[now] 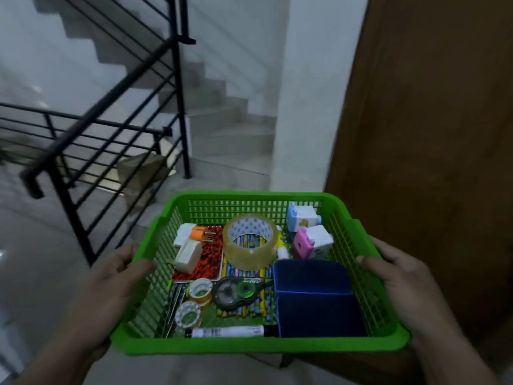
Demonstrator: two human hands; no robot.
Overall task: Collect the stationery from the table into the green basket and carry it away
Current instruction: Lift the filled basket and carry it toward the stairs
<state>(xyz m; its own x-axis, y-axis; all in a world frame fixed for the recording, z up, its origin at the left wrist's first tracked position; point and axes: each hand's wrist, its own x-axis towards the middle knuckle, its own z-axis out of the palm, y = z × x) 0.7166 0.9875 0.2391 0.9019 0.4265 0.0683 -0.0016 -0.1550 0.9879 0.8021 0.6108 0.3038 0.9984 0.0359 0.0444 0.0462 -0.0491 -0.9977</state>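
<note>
Green basket [258,344]: held level in the air, in front of the person, its long front rim nearest the camera.
Left hand [111,276]: grasps the left rim, thumb hooked over the edge; fingers hidden beneath.
Right hand [399,273]: grasps the right rim the same way, thumb on top.
Contents, far side: large clear tape roll [251,245] lying on patterned pencils [244,270]; pink cube [311,241] and pale blue cube [301,216] in the far right corner.
Contents, left: red-and-black notebook [205,262] under a white-and-orange item [188,245].
Contents, near side: two small tape rolls [199,291], correction tape [238,291], marker [230,332] along the front wall, open dark blue box [316,298] in the near right corner.
Right edge: wooden door [433,134] near the right rim.
Left edge: black railing [111,151] beyond the left hand; a brown bag [141,170] behind its bars.
Ahead: white wall [308,107] corner, then stairs [227,118] rising away to the left.
Open room: pale tiled floor [36,245] at left and toward the stairs.
</note>
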